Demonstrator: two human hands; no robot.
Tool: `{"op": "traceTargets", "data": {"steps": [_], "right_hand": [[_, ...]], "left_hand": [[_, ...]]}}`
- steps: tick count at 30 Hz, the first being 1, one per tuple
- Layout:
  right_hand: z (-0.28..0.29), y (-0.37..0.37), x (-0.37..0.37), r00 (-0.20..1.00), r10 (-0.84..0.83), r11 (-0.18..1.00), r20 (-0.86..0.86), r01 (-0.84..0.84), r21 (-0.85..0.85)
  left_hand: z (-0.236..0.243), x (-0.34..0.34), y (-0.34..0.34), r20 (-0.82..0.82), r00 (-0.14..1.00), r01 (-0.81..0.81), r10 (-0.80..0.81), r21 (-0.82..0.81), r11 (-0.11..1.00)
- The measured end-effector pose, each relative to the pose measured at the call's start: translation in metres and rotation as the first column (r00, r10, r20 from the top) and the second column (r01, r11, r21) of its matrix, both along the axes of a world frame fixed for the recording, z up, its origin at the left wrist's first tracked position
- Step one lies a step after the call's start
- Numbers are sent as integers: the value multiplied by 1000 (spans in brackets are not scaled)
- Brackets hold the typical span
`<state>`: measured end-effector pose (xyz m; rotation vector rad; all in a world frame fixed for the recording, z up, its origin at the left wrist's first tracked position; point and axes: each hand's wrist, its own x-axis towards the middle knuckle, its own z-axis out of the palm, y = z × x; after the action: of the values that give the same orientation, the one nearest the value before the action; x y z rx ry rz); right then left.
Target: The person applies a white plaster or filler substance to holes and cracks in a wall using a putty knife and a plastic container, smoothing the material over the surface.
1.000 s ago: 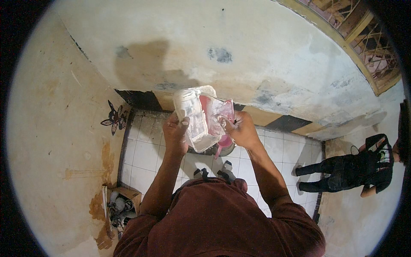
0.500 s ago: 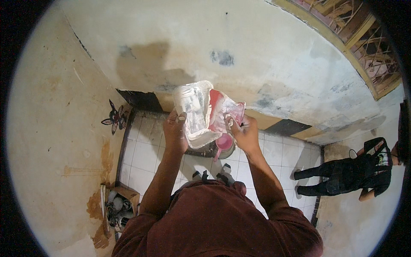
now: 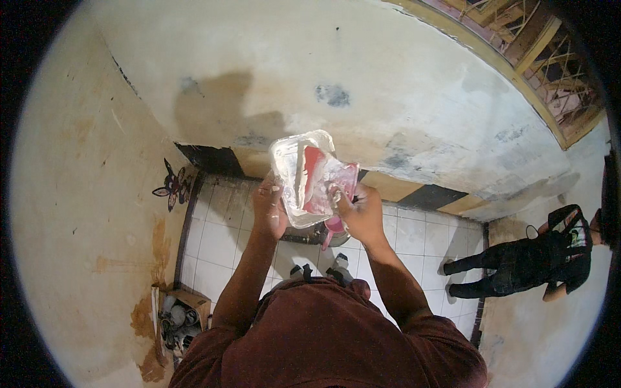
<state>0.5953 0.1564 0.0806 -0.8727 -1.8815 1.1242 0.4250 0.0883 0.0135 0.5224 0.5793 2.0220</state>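
My left hand (image 3: pixel 269 205) grips a clear plastic tub (image 3: pixel 284 155) by its left side, the thumb over the rim. White paste coats the tub's walls. In my right hand (image 3: pixel 357 210) is a red plastic putty scraper (image 3: pixel 315 181), pinched with the thumb on top and smeared white. The scraper's blade edge, with a thick line of paste along it, reaches inside the tub over its middle. Both are held in front of the wall at chest height. Most of the fingers under the tub and scraper are hidden.
Ahead stands a patchy wall (image 3: pixel 414 110) with grey spots. Below, a pink dipper (image 3: pixel 334 227) lies over a dark round-edged thing on the tiled floor (image 3: pixel 407 236). A box of odds and ends (image 3: pixel 181 320) sits at left. A person in black (image 3: pixel 530 258) stands at right.
The scraper has moved left from the tub's right rim to over its inside. My right hand has shifted left and slightly down; the tub has moved slightly right.
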Motion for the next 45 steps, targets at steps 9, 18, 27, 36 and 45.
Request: {"op": "traceTargets", "data": {"steps": [9,18,27,36,45], "right_hand": [[3,0,-3,992,-50,956,114,14,294],[-6,-8,-7,993,-109,839,51,65,540],[-16,-10,-8,996,-82,801,-27,82,593],[-18,-11,-4,995,-90,849,30,61,524],[-28,-5,-3,990,-86,852,115,13,524]], "left_hand": [[-4,1,1,-2,1000,3,-3,-25,1000],[-12,6,0,139,990,15,2,-116,993],[-14,6,4,248,967,77,-49,-105,991],[-39,-1,9,268,963,55,-17,-134,989],[-30,3,13,251,967,77,-42,-130,988]]}}
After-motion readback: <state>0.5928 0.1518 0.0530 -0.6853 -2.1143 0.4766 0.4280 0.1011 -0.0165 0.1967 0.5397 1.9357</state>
